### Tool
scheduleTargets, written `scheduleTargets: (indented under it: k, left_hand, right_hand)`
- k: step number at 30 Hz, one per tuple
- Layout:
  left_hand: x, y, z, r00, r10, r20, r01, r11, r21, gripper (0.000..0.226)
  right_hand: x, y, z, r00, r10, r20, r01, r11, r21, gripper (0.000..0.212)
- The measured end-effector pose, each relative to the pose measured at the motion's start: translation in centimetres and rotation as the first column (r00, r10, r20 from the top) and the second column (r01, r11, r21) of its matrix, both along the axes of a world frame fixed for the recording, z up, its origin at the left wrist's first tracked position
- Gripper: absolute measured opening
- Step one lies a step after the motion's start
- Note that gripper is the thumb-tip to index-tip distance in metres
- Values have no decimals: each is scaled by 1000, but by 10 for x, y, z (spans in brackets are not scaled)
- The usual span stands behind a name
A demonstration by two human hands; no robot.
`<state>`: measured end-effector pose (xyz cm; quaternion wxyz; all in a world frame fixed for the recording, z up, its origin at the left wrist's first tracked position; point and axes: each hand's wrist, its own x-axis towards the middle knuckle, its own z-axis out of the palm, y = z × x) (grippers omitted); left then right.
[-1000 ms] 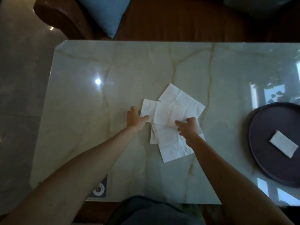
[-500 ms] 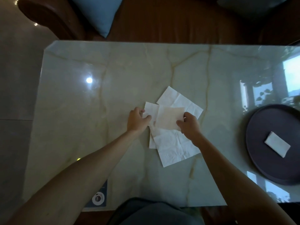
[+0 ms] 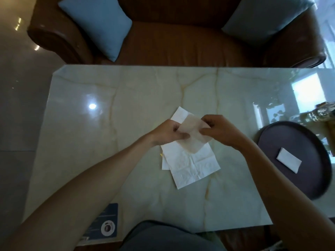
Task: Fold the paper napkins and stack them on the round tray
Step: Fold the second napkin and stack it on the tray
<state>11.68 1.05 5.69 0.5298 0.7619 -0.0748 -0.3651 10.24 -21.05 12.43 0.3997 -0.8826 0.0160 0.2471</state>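
A: Left to right: our left hand (image 3: 167, 134) and right hand (image 3: 220, 130) each pinch a side of one thin white paper napkin (image 3: 193, 135), lifted off the loose pile of white napkins (image 3: 190, 163) on the pale marble surface (image 3: 108, 134). Half a second ago it lay lower.

B: Yep, fold step. Next we'd match edges, crease, then carry it to the dark round tray (image 3: 306, 142), where one folded napkin (image 3: 289, 160) lies.

Since a second ago, both hands have lifted one napkin (image 3: 193, 132) off the loose pile (image 3: 192, 164) at the middle of the frame. The left hand (image 3: 167, 133) and right hand (image 3: 220, 130) now pinch its opposite edges, holding it above the pile.
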Motion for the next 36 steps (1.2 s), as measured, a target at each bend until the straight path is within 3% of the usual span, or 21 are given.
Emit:
scheduleTargets:
  k: [2,5,11,18,26,30,36]
  left_hand:
    - [-7,-2,9,997,71,-38,-73,995,-65,18]
    - [-16,-3,22,974,198,-112,-214,963,-164,25]
    - [-33,-8,39,940,278,-196,-318,923,-217,35]
    - [-53,-21,50,913,378,-153,-402,896,-187,33]
    - [-65,-35,67,912,381,-153,-410,863,-297,16]
    - [-65,-44,73,900,400,-173,-435,847,-305,23]
    - [-60,-53,77,901,389,-194,-432,850,-302,48]
  right_hand:
    - [-4,-7,6,987,-161,-16,162,971,178,13]
    - [-16,-16,3,930,-340,-136,366,842,397,26]
    - [-45,-14,-9,869,-338,-363,492,677,548,35]
    - [-51,-8,-4,879,-349,-325,477,655,586,16]
    - [-57,-24,6,907,-322,-270,417,613,671,21]
    - [-57,-35,9,892,-344,-293,446,572,688,21]
    - [-56,-51,7,861,-379,-340,508,594,623,31]
